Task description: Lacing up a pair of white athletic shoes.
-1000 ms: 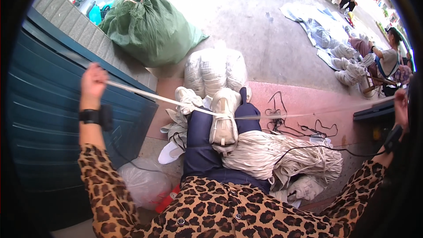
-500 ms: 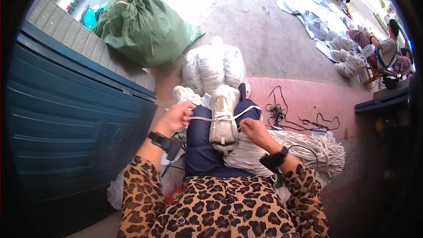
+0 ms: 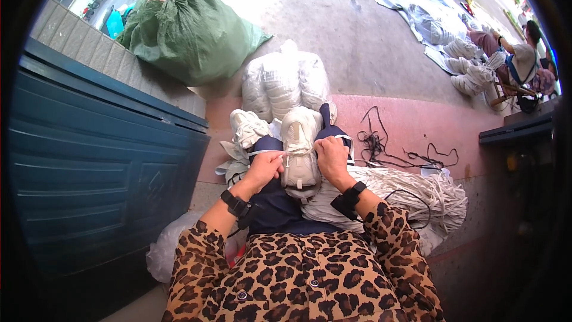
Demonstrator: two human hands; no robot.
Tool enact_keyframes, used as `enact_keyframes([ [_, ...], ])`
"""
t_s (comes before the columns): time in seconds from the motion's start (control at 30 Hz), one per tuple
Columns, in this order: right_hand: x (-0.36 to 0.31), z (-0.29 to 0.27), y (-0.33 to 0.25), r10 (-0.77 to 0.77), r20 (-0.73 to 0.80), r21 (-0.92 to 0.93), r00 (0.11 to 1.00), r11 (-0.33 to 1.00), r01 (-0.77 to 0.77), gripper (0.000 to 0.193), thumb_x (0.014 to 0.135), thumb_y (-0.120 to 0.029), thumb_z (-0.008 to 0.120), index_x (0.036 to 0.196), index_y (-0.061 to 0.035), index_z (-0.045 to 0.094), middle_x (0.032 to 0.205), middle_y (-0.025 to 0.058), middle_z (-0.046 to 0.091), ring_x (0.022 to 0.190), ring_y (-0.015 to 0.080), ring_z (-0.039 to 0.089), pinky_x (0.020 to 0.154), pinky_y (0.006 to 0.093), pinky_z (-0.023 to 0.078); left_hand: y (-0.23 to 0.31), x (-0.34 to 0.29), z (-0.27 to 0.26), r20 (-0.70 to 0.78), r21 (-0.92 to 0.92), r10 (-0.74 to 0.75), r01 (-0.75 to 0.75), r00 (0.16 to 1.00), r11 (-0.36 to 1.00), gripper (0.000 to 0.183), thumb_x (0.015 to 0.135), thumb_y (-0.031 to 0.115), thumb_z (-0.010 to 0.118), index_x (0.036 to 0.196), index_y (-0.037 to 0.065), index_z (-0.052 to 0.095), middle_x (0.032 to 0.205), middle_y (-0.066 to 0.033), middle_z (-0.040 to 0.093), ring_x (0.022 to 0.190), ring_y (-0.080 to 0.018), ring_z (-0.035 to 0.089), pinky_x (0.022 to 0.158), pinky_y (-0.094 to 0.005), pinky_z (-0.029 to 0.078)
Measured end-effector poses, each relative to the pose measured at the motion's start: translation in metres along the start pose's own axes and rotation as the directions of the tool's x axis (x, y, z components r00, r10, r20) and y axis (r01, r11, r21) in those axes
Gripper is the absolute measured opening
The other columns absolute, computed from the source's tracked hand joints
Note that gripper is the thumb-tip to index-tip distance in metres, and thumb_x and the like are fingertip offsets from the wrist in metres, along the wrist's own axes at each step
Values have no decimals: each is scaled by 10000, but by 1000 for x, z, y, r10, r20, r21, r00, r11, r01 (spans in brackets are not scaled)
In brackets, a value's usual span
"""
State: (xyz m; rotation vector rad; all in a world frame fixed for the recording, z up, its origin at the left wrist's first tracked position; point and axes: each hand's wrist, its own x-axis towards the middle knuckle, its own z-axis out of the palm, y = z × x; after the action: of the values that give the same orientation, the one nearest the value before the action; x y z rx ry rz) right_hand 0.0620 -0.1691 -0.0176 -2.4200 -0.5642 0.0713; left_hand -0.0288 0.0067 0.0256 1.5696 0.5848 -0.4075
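Observation:
A beige sneaker (image 3: 300, 173) rests on my lap between my dark-blue trouser legs, its toe pointing away from me. My left hand (image 3: 266, 170) is closed at the shoe's left side, pinching a flat white shoelace (image 3: 301, 150) that runs across the opening. On the other side my right hand (image 3: 332, 158) is closed on the lace close to the shoe, and a loose loop hangs past its knuckles. The exact fingertip grip is partly hidden. A big bundle of whitish laces (image 3: 411, 200) lies by my right thigh.
Another pale sneaker (image 3: 248, 129) is beyond my left knee. Plastic-wrapped bundles (image 3: 283, 86) stand ahead, with a green sack (image 3: 187, 39) behind. Black laces (image 3: 376, 143) lie tangled on the floor. A blue door panel (image 3: 101, 167) borders the left. People sit far right by more shoes.
Both hands have come inward toward the shoe, and the lace once stretched wide between them is now drawn close against it. The view has shifted slightly.

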Motion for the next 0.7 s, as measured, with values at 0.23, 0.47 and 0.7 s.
enact_keyframes([
  [0.23,-3,-9,2,-140,194,-138,971,976,168,117,787,-171,531,767,-141,642,795,46,551,843,240,493,684,397,336,-23,-4,3,-215,350,181,-97,960,932,225,871,198,483,940,27,612,649,-82,565,592,-187,534,550,-303,428],
  [0.47,-1,-12,-4,-157,138,-92,978,981,170,109,773,-201,562,768,-122,637,814,59,575,846,242,506,681,398,351,-20,6,9,-203,743,419,-139,885,654,199,839,221,494,842,72,626,764,-179,599,738,-383,570,631,-464,439],
  [0.7,1,-11,0,-144,161,-143,976,975,167,179,770,-257,576,753,-89,636,796,71,580,842,253,513,686,404,361,-5,18,6,52,916,509,-244,859,319,154,794,173,514,775,72,628,696,-161,596,703,-340,587,600,-441,455],
])
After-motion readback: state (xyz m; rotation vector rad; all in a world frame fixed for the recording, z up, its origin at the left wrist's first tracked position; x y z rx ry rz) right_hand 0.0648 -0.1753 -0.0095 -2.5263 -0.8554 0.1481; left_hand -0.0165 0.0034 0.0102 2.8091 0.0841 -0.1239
